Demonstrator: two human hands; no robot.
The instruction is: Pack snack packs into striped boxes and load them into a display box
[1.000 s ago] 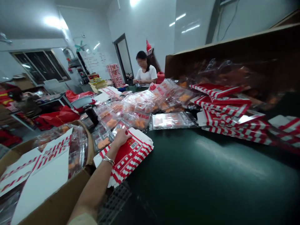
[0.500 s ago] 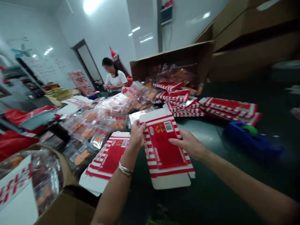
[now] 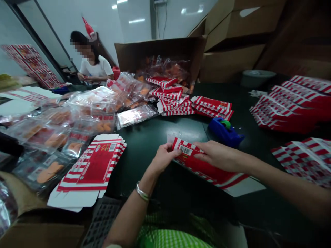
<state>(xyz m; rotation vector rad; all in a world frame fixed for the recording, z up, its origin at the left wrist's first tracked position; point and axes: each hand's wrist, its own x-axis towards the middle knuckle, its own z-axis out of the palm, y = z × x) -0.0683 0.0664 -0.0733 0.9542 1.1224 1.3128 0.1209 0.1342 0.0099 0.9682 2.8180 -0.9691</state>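
A red-and-white striped cardboard box (image 3: 199, 164) is tilted low over the dark table, its white end flap pointing right. My left hand (image 3: 165, 156) pinches its left end near the barcode. Across its upper side lies my right hand (image 3: 219, 155), thumb and fingers closed on the card. To the left rests a stack of flat striped boxes (image 3: 97, 163). Clear packets with orange contents (image 3: 54, 139) are heaped beyond that stack. A blue tape dispenser (image 3: 223, 132) stands just past my right hand.
Filled striped boxes (image 3: 176, 100) lie at the back centre, before an open carton (image 3: 160, 48) of packets. More striped boxes (image 3: 292, 103) are piled at the right. Large cartons (image 3: 232, 65) and a grey tub (image 3: 256, 78) stand behind. A co-worker (image 3: 95, 67) sits far left.
The box has gone from upright and face-on to slanted and lower, with its barcode end now at the left hand. My view has swung right, bringing the piles of boxes there into sight.
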